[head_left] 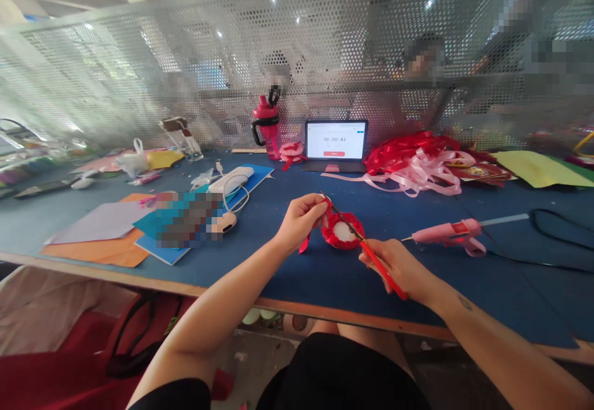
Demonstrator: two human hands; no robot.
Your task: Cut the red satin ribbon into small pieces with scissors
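My left hand (301,221) pinches the edge of a pleated red ribbon rosette (340,233) with a white centre, and a red ribbon tail (304,244) hangs below it. My right hand (388,266) grips a pair of red-handled scissors (384,273), whose dark blades (347,221) reach across the rosette to the ribbon at my left fingers. A pink hot glue gun (450,232) lies on the blue work table to the right of my right hand, not touching it.
A heap of red and pink ribbon (417,164) lies at the back right, beside a tablet showing a timer (336,139) and a pink water bottle (268,127). Coloured paper sheets (99,227) and a pixelated object cover the left. A perforated metal screen (185,51) stands behind the table.
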